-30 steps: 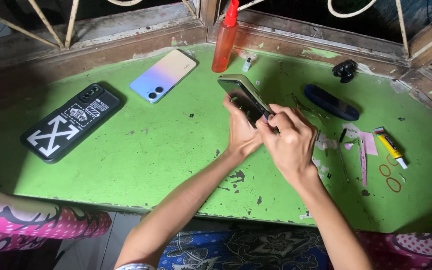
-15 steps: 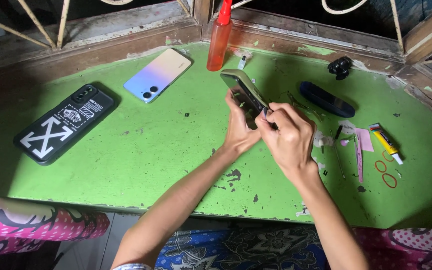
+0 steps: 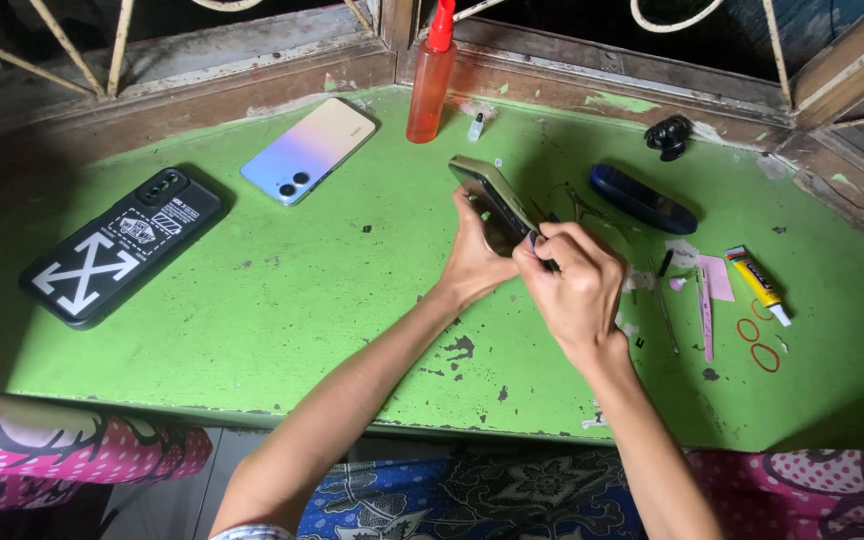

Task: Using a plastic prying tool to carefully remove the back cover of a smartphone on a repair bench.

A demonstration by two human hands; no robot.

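You are working at a green painted table [image 3: 252, 330] whose coat is chipped and scratched, with dark bare patches showing near the front edge and flakes scattered across the top. Behind it runs a worn wooden window frame [image 3: 202, 80] with thin metal bars, and beyond the bars it is dark. Your left hand [image 3: 477, 255] is wrapped around the lower part of a phone [image 3: 492, 195], holding it tilted up off the table just above the middle of the surface. Your right hand [image 3: 572, 285] is curled tight with its fingertips pinched at the phone's near edge, on something small and dark that you cannot make out clearly. To the left, lying flat, is a black phone case [image 3: 117, 255] with a white cross pattern, and farther back a pastel phone [image 3: 310, 150] rests face down. An orange bottle [image 3: 429, 75] with a red nozzle stands upright against the frame at the back. To the right of your hands lie a dark blue oblong case [image 3: 642, 198], a small black object [image 3: 668, 135], a yellow glue tube [image 3: 757, 283], two red rubber rings [image 3: 757, 342], and thin pink tools [image 3: 708, 300]. Patterned cloth in blue and pink shows along the bottom of the view.
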